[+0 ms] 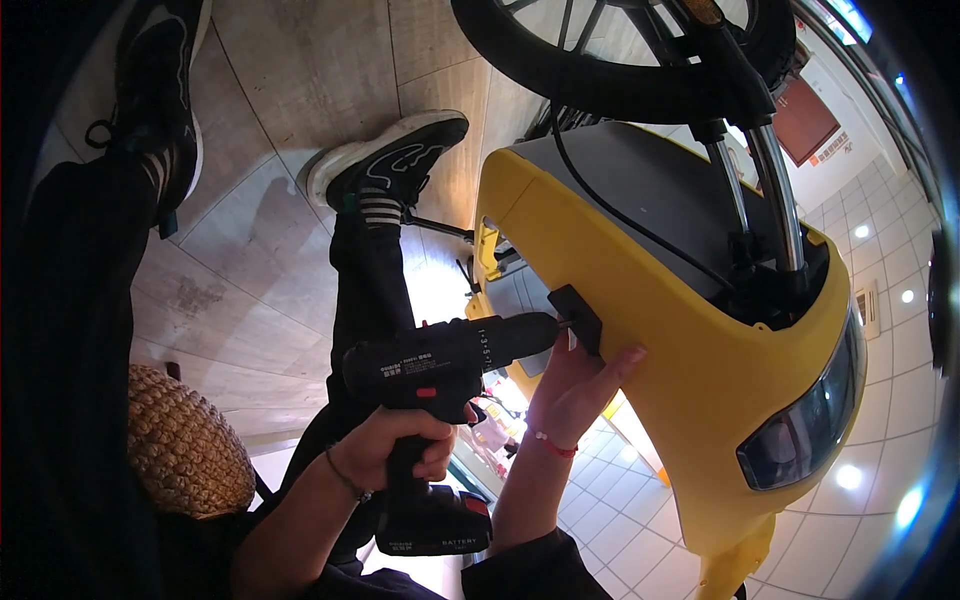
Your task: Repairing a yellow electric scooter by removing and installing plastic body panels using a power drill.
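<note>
My left hand (425, 450) grips a black cordless drill (415, 365) with red switches and a battery base, pointed right. Its front end reaches a small black bracket (576, 318) on the yellow body panel (690, 380) of a scooter-like vehicle. My right hand (575, 390) is at the lower edge of the bracket, fingers curled and partly hidden, thumb against the yellow panel. The panel carries a dark, glossy lens (800, 410). Above it are chrome fork tubes (775, 200), a black cable and a black wheel (600, 70).
My dark-trousered legs and black sneakers (395, 155) are at the left, beside a woven, rounded seat or cushion (185, 440). Grey wood-look flooring (230, 250) lies beneath my feet. White tiles (880, 420) with bright light spots show around the vehicle at the right.
</note>
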`<move>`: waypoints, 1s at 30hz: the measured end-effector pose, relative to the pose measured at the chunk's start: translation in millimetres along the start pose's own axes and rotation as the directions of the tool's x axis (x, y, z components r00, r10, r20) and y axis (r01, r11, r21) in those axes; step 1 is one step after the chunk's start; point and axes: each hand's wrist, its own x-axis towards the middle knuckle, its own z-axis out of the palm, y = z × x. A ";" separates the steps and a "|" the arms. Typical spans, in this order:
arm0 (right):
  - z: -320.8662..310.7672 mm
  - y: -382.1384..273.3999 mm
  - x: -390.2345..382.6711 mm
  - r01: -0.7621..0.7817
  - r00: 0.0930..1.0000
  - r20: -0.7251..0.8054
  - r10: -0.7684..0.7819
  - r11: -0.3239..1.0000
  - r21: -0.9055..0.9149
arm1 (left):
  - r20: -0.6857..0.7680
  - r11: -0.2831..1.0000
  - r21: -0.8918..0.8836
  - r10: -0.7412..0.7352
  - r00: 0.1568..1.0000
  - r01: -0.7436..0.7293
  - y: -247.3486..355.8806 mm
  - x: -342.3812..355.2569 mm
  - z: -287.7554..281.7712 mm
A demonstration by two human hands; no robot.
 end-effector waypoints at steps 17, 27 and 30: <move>4.0 -0.8 -1.7 -0.009 1.000 0.010 0.009 1.000 0.009 | 0.146 0.986 -0.157 -0.034 0.989 0.057 -6.2 -1.9 -7.4; -1.6 1.4 0.7 -0.010 1.000 0.017 0.010 1.000 0.028 | 0.095 0.965 -0.255 -0.033 0.995 0.056 -12.7 0.9 -4.1; -0.2 1.3 0.3 -0.007 1.000 0.001 0.007 0.999 0.031 | 0.084 0.967 -0.249 -0.029 0.996 0.049 -12.6 0.9 -3.0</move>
